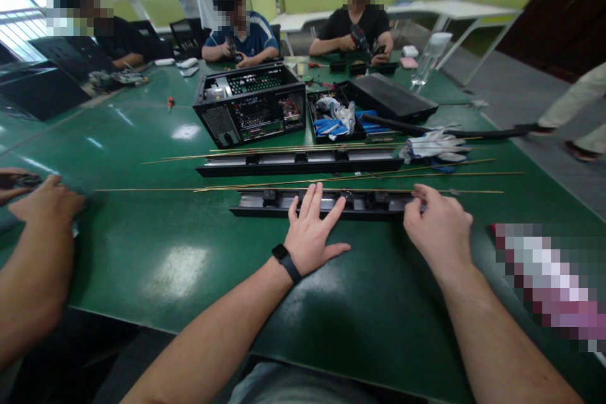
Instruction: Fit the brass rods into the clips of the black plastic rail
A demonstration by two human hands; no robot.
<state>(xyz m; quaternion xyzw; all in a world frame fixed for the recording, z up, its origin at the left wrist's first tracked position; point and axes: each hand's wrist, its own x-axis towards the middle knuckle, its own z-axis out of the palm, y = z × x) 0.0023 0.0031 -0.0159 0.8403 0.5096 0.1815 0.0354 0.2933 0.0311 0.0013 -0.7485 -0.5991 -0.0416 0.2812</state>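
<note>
My left hand [310, 227], with a dark watch [285, 262] on the wrist, lies with fingers spread over the near black metal channel [255, 211]. Its fingertips reach the channel's far edge, where thin brass-coloured rods [218, 189] run lengthwise. At the channel's right end my right hand [440, 224] is curled, thumb and forefinger pinched on a thin brass-coloured rod [478, 192]. Small black blocks [379, 199] sit inside the channel. Behind it lies a second black channel [274, 167], parallel, with more rods along its far side.
At left a co-worker's hand [47, 202] holds a dark tool [21, 181]. Farther back are an open computer case [250, 107], a box of gloves [336, 117], a white glove [438, 146], a black panel [388, 95] and a clear bottle [428, 60]. Several people sit across the green table [142, 246].
</note>
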